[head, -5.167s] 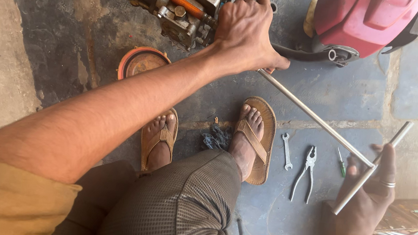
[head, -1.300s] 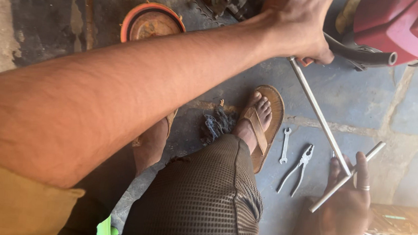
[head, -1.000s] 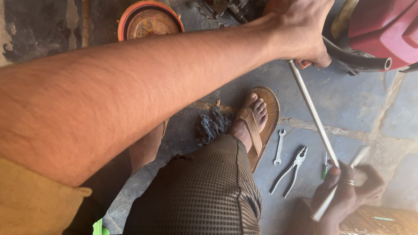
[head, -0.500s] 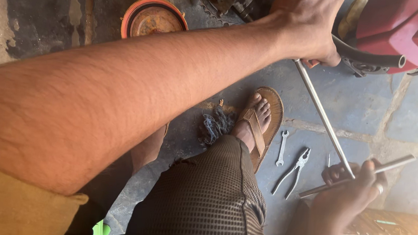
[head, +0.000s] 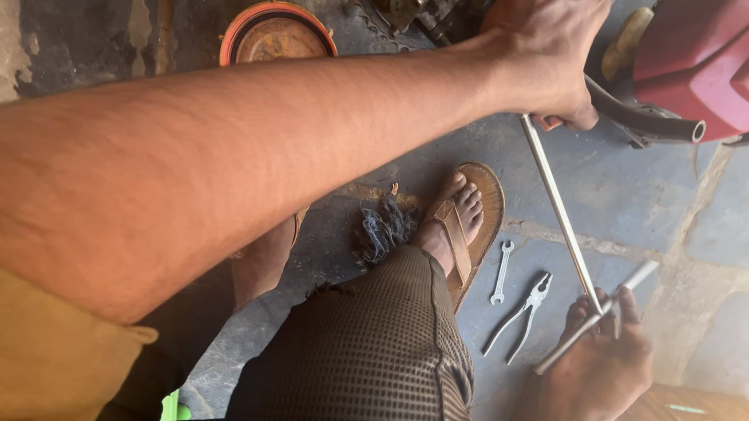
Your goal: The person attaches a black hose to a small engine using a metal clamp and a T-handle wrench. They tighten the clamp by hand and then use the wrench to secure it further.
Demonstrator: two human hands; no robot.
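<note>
the long metal rod [head: 562,207] runs diagonally from the left hand [head: 547,50], grip closed on its upper end, down-right to the right hand [head: 603,362], grip pinching a shorter crossbar [head: 598,317].

Repair yard: engine [head: 418,0], pliers [head: 520,313], wrench [head: 500,283]

The person's left hand [head: 543,50] is gripping the upper end of a long thin metal rod [head: 561,212], while the right hand [head: 603,362] is holding a shorter crossbar [head: 597,319] at its lower end, above grey pliers [head: 518,315]
</note>
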